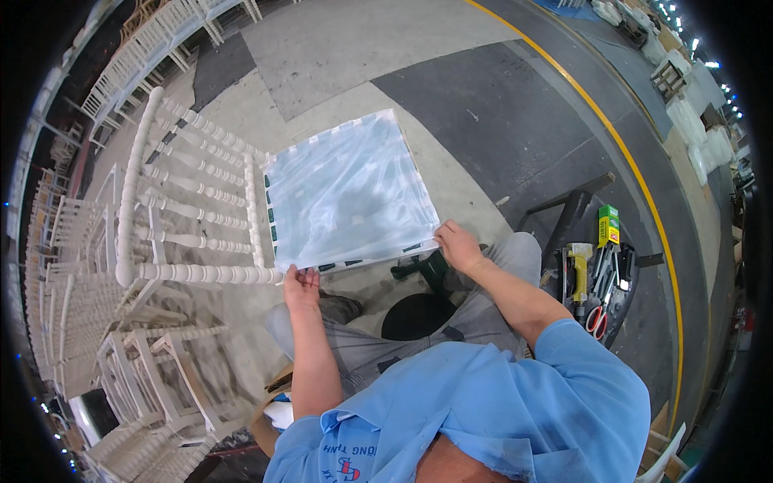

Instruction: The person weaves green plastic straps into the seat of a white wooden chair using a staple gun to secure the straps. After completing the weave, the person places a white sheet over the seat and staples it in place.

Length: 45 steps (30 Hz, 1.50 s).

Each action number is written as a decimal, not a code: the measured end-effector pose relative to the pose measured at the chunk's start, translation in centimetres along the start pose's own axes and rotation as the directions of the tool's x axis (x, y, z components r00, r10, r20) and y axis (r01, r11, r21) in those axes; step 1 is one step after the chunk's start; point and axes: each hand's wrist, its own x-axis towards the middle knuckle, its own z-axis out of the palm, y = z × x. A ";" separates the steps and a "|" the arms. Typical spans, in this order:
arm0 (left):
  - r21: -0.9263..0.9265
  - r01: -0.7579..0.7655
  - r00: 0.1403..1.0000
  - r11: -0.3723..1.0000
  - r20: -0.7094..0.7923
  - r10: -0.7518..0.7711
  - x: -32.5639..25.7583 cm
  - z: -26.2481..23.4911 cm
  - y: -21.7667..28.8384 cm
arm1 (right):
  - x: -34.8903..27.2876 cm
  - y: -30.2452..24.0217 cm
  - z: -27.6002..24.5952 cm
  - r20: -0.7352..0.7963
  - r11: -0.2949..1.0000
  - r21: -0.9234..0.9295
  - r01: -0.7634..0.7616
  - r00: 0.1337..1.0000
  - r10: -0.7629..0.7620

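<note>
A white chair (pixel 197 275) with a turned-spindle back lies in front of me, its back toward the left. Over its square seat spreads a thin, pale blue sheet (pixel 346 193), slightly wrinkled, with dark green strap pieces showing along its edges. At the seat's near left corner, beside the chair back, my left hand (pixel 302 288) has its fingers curled on the sheet's edge. My right hand (pixel 460 246) pinches the sheet's edge at the near right corner. The undersides of both grips are hidden.
On my right, a dark stool (pixel 618 310) bears a yellow stapler-like tool (pixel 579 274), red-handled scissors (pixel 597 322) and a green-yellow box (pixel 609 226). White chair frames (pixel 153 378) are stacked at my left. More chairs (pixel 149 56) line the far left. A yellow line (pixel 620 137) crosses the floor.
</note>
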 end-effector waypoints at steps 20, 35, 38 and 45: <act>0.369 -0.194 0.921 0.909 -0.250 0.298 -3.6 -0.2 -3.3 | -1.6 0.2 -1.1 0.089 0.989 -0.065 0.130 0.988 -0.124; 0.004 -0.834 0.170 -0.551 0.954 -0.249 -9.1 7.7 -17.8 | -4.1 0.4 -5.6 -0.004 0.990 0.131 -0.050 0.999 0.051; 0.045 -0.824 0.226 -0.564 0.940 -0.255 -9.2 6.7 -18.0 | -7.4 2.8 -11.9 -0.341 0.944 0.178 -0.279 0.882 0.325; -0.013 -0.815 0.181 -0.579 0.944 -0.276 -9.4 7.2 -17.9 | -20.2 15.5 -19.9 -0.303 0.377 -0.221 -0.899 0.431 0.850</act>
